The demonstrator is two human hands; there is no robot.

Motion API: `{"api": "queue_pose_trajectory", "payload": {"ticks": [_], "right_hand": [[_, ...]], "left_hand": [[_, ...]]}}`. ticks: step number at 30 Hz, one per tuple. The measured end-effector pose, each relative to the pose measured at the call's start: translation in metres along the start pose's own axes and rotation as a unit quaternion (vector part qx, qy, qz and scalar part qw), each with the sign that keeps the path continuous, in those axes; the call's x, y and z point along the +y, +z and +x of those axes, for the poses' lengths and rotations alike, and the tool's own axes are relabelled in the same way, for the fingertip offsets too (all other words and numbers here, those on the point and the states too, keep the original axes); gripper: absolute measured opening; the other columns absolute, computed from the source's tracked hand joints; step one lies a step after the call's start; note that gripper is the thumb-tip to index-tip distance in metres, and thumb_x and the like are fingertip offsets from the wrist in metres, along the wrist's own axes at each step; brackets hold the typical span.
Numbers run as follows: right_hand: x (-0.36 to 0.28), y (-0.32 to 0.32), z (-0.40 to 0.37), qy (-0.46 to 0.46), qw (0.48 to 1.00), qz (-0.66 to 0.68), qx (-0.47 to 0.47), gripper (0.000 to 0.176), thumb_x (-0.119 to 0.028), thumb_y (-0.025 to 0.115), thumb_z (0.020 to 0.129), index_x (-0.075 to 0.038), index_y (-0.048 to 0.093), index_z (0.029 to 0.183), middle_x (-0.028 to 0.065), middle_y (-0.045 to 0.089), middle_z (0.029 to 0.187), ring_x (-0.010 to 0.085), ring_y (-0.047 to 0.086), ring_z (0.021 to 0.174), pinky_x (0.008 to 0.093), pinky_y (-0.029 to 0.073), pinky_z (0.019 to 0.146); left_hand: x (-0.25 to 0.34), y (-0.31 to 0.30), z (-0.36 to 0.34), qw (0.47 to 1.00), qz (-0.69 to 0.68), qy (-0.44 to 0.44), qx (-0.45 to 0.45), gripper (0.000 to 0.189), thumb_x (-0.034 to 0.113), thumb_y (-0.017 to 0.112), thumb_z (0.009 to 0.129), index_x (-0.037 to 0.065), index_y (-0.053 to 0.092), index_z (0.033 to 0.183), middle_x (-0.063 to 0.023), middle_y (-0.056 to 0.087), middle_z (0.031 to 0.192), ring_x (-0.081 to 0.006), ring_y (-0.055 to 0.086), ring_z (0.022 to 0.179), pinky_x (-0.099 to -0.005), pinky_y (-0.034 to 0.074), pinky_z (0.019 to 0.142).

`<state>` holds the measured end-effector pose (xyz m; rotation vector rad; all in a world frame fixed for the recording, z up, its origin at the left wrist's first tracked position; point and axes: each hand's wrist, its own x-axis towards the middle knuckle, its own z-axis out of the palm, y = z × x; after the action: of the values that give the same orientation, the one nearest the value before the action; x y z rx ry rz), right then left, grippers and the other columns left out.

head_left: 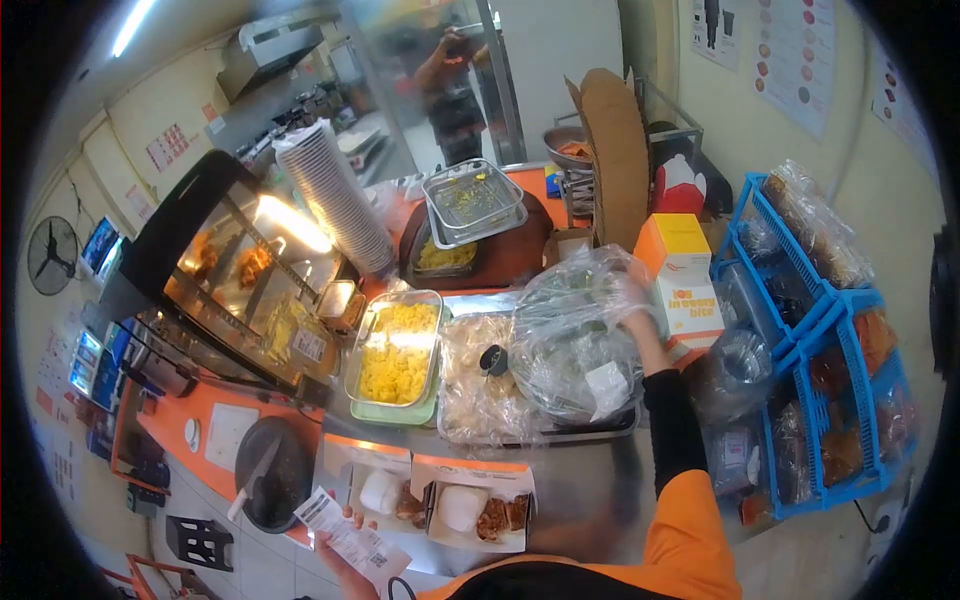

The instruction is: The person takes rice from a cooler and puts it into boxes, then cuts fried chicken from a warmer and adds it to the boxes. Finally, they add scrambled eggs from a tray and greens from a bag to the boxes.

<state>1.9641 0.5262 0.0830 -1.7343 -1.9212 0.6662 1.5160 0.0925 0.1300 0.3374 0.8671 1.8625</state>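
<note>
My right hand (628, 300) reaches into or against a large clear plastic bag (565, 345) on the right of the metal counter; the plastic blurs its fingers. A white label (606, 390) lies on the bag. At the lower left, my left hand (345, 568) holds a printed receipt (352, 535) between thumb and fingers. Beside it stand two open boxes, the left box (388, 492) and the right box (482, 505), each with white rice and brown meat pieces. A glass tray of yellow food (400, 350) sits behind them, next to a plastic-covered tray (475, 370).
A heated display case (240, 270) and tall cup stack (335, 195) stand left. Blue baskets (800, 300) hold packets at right, beside orange-and-white boxes (685, 285). A dark pan (272, 475) sits lower left. Behind glass, a person (452, 90) stands.
</note>
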Motion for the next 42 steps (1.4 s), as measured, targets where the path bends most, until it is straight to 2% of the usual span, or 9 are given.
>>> {"api": "queue_pose_trajectory", "payload": {"ticks": [7, 12, 15, 17, 19, 28, 35, 39, 42], "right_hand": [[-0.087, -0.042, -0.118, -0.172, 0.966, 0.146, -0.127, 0.033, -0.010, 0.061, 0.080, -0.008, 0.059, 0.113, 0.0076, 0.060, 0.113, 0.0227, 0.054, 0.107, 0.0312, 0.037, 0.097], [-0.136, -0.053, -0.180, -0.069, 0.920, 0.384, -0.013, 0.025, 0.000, 0.055, 0.085, -0.006, 0.057, 0.110, 0.0045, 0.060, 0.107, 0.0139, 0.054, 0.102, 0.0283, 0.044, 0.089], [-0.191, -0.053, -0.240, 0.027, 0.863, 0.476, -0.168, 0.021, -0.003, 0.054, 0.087, -0.007, 0.058, 0.107, 0.0055, 0.062, 0.102, 0.0178, 0.058, 0.095, 0.0310, 0.047, 0.085], [-0.226, -0.019, -0.277, -0.093, 0.869, 0.408, -0.265, 0.020, -0.010, 0.055, 0.089, -0.006, 0.057, 0.108, 0.0095, 0.064, 0.100, 0.0209, 0.060, 0.092, 0.0324, 0.048, 0.083], [-0.230, 0.046, -0.307, -0.256, 0.890, 0.255, -0.278, 0.030, -0.017, 0.060, 0.087, -0.005, 0.054, 0.114, 0.0151, 0.063, 0.103, 0.0235, 0.060, 0.095, 0.0333, 0.047, 0.085], [-0.229, 0.146, -0.392, 0.152, 0.785, 0.336, -0.498, 0.041, -0.034, 0.051, 0.093, -0.005, 0.050, 0.122, 0.0102, 0.063, 0.102, 0.0178, 0.058, 0.093, 0.0291, 0.045, 0.084], [-0.216, 0.115, -0.400, 0.092, 0.812, 0.406, -0.410, 0.023, -0.024, 0.052, 0.093, -0.005, 0.054, 0.106, 0.0066, 0.056, 0.112, 0.0112, 0.051, 0.093, 0.0277, 0.044, 0.083], [-0.212, 0.123, -0.364, 0.093, 0.951, 0.294, -0.029, 0.015, -0.019, 0.057, 0.089, -0.006, 0.050, 0.093, 0.0015, 0.058, 0.085, 0.0101, 0.049, 0.074, 0.0254, 0.044, 0.073], [-0.194, 0.167, -0.325, -0.164, 0.968, 0.105, 0.161, 0.014, -0.017, 0.061, 0.083, -0.008, 0.053, 0.090, 0.0023, 0.056, 0.074, 0.0166, 0.056, 0.071, 0.0288, 0.046, 0.065]], "left_hand": [[0.003, -0.008, -0.011, 1.000, -0.029, -0.002, -0.002, 0.082, 0.023, 0.052, 0.062, 0.008, 0.028, 0.139, -0.0082, 0.045, 0.089, -0.0202, 0.047, 0.073, -0.0467, 0.043, 0.073], [-0.017, 0.015, -0.002, 0.987, -0.068, -0.124, -0.070, 0.073, 0.012, 0.059, 0.062, 0.005, 0.035, 0.131, -0.0039, 0.044, 0.077, -0.0137, 0.043, 0.061, -0.0294, 0.040, 0.060], [-0.033, 0.015, -0.005, 0.946, 0.256, -0.170, -0.102, 0.034, 0.014, 0.066, 0.067, 0.003, 0.061, 0.098, -0.0050, 0.058, 0.087, -0.0140, 0.055, 0.074, -0.0264, 0.044, 0.070], [-0.038, 0.035, -0.001, 0.781, 0.504, 0.077, -0.360, 0.032, 0.017, 0.067, 0.077, -0.001, 0.060, 0.102, -0.0053, 0.060, 0.095, -0.0139, 0.056, 0.089, -0.0276, 0.046, 0.075], [-0.038, 0.061, -0.026, 0.866, 0.420, -0.054, -0.268, 0.030, 0.012, 0.067, 0.079, -0.001, 0.058, 0.104, -0.0054, 0.061, 0.094, -0.0134, 0.058, 0.087, -0.0268, 0.047, 0.074], [0.018, -0.080, -0.030, 0.781, 0.573, -0.245, 0.040, 0.016, 0.014, 0.071, 0.076, 0.002, 0.061, 0.077, -0.0004, 0.060, 0.066, -0.0099, 0.055, 0.059, -0.0249, 0.043, 0.055], [0.058, -0.073, 0.028, 0.698, 0.696, 0.143, -0.090, 0.011, 0.003, 0.061, 0.080, 0.001, 0.062, 0.091, -0.0133, 0.060, 0.080, -0.0264, 0.060, 0.072, -0.0320, 0.046, 0.065], [0.048, -0.039, 0.083, 0.606, 0.731, 0.250, -0.192, 0.033, -0.006, 0.059, 0.065, 0.004, 0.063, 0.096, -0.0110, 0.060, 0.086, -0.0304, 0.061, 0.077, -0.0353, 0.048, 0.065], [0.015, -0.045, 0.132, 0.485, 0.787, 0.260, -0.278, 0.033, -0.004, 0.058, 0.065, 0.009, 0.064, 0.095, -0.0076, 0.062, 0.088, -0.0290, 0.063, 0.075, -0.0362, 0.050, 0.064]]}}
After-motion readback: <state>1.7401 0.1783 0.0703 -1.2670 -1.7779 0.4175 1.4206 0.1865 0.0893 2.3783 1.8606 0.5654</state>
